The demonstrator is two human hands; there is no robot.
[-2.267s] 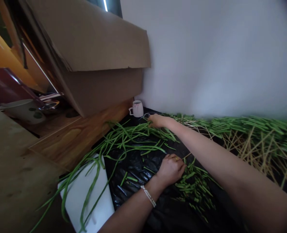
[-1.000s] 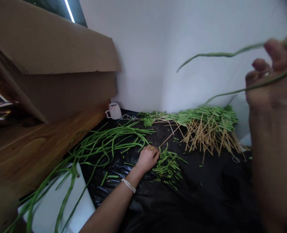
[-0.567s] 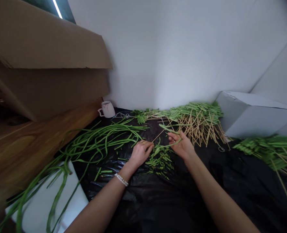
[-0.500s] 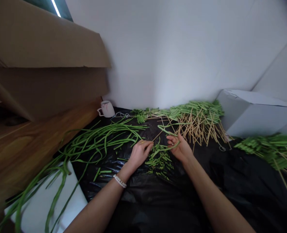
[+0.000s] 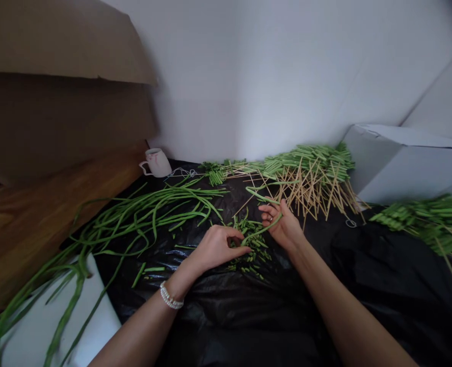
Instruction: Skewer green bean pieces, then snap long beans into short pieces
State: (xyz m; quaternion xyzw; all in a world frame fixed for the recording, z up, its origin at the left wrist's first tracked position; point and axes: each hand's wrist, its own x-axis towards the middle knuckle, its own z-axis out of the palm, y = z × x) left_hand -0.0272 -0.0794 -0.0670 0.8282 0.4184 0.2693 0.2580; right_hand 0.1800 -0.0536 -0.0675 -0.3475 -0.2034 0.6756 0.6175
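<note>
A long green bean point(image 5: 262, 230) runs in a loop through my right hand point(image 5: 285, 227), whose fingers are curled round it. Its front end reaches my left hand point(image 5: 220, 247), where thumb and forefinger close around it over a heap of short cut bean pieces point(image 5: 254, 255). A thin wooden skewer point(image 5: 244, 205) lies just beyond my left hand, apart from the fingers. At the back right, bundles of bean pieces on skewers point(image 5: 310, 163) are piled up, their bare sticks pointing forward.
Whole long beans point(image 5: 164, 204) spread on the left, some over a white board point(image 5: 91, 306). A mug point(image 5: 159, 163) stands by the wall near a cardboard box point(image 5: 69, 112). A white box point(image 5: 394, 163) and more skewered beans point(image 5: 424, 219) are at the right. Black plastic sheet point(image 5: 287, 316) covers the surface.
My left hand has let go of the skewer and moved down toward me to the bean's end. My right hand still holds the bean. The view has shifted slightly.
</note>
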